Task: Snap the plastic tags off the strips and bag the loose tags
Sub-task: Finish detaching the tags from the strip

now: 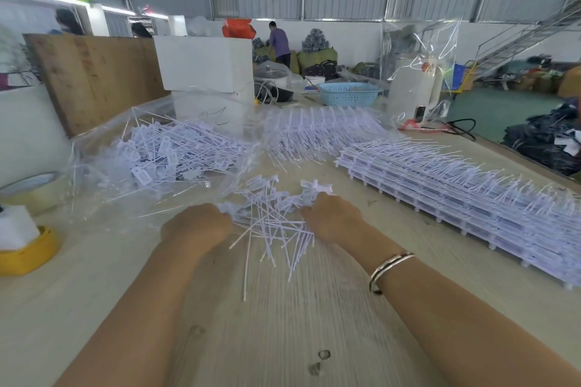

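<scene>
A small heap of loose white tags (276, 210) lies mid-table, the left hand (196, 228) and right hand (333, 218) curled into its two sides, gathering it. Beside it toward the table's left edge, the clear bag (151, 166) already holds many tags. Stacked strips (465, 188) along the right edge remain, so I judge much is left; the tags' print is unreadable.

Person is showing two bare forearms, no sleeves; right wrist is wearing a thin silver bangle (390, 270).

Table (283, 324) bearing tags (270, 217), seemingly strips (471, 195)
</scene>
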Demonstrator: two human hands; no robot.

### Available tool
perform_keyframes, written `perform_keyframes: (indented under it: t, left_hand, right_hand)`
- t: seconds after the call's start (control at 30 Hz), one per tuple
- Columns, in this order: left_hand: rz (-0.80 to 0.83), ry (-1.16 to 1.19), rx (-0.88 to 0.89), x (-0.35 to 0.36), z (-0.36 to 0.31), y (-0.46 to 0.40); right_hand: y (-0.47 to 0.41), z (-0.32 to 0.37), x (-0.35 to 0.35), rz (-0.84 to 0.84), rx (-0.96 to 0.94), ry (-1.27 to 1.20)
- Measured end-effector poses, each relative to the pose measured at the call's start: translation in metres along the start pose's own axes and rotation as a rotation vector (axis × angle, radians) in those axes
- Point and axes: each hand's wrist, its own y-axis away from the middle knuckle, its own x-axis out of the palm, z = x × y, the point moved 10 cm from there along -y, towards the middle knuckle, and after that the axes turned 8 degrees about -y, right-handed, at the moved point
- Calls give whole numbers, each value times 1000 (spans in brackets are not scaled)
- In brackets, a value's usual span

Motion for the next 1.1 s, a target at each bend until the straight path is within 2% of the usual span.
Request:
perform_keyframes:
  t: [0.07, 0.27, 0.4, 0.57, 0.67, 0.83, 0.93, 1.0, 1.1]
  left_hand:
    - [-12, 53, 67, 5, -17, 1]
    - [-118, 141, 119, 11, -44, 8]
    - [-33, 201, 175, 18, -50, 5]
    - [-152, 192, 30, 10, -35, 0]
    - [-102, 199, 80, 16, -49, 4]
    - [-5, 191, 150, 22, -53, 1]
    - [12, 56, 160, 28, -48, 2]
    - [-22, 19, 154, 27, -50, 3]
    - [-62, -5, 132, 23, -51, 3]
  right_hand:
    - [0, 11, 12, 69, -56, -27]
    - [8, 36, 30, 179, -180, -99]
    - [19, 42, 24, 215, -233, -301]
    - [22, 22, 13, 168, -183, -239]
    - [21, 26, 23, 224, -142, -291]
    - [24, 50, 41, 350, -140, -618]
    - [14, 30, 22, 243, -94, -651]
    - [3, 5, -6, 66, -62, -645]
    - [-5, -38, -48, -199, -43, -490]
